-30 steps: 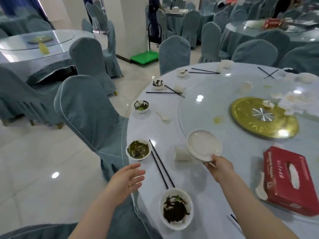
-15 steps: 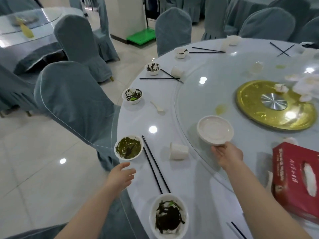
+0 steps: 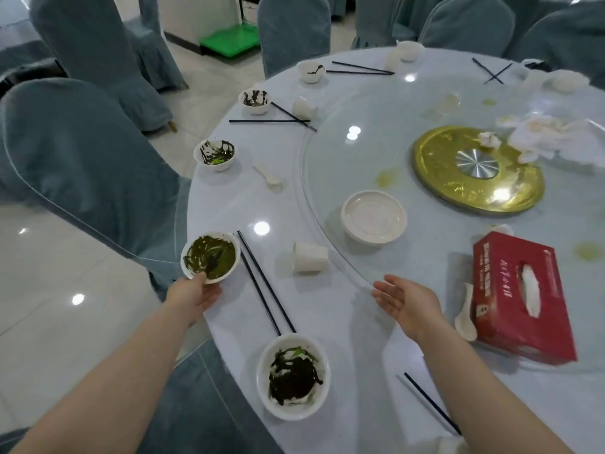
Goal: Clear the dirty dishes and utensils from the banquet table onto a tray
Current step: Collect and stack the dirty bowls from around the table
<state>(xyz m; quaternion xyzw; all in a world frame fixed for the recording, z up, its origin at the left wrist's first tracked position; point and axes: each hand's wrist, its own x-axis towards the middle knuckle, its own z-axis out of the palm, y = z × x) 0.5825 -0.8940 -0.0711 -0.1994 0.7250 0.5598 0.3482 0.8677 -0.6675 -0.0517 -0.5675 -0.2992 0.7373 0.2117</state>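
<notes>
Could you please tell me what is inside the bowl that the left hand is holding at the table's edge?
The bowl holds dark green leftovers smeared across its inside. The left hand grips its near rim, thumb inside, hiding that part.

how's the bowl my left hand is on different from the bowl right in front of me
The far bowl holds thin greenish smears; the near bowl holds a thicker dark clump. The left hand grips the far bowl at the table edge; the near bowl stands untouched. Both are white, upright and dirty.

Left hand (image 3: 193,294) curls in a grip; right hand (image 3: 409,301) hovers, fingers relaxed (palm turned inward).
</notes>
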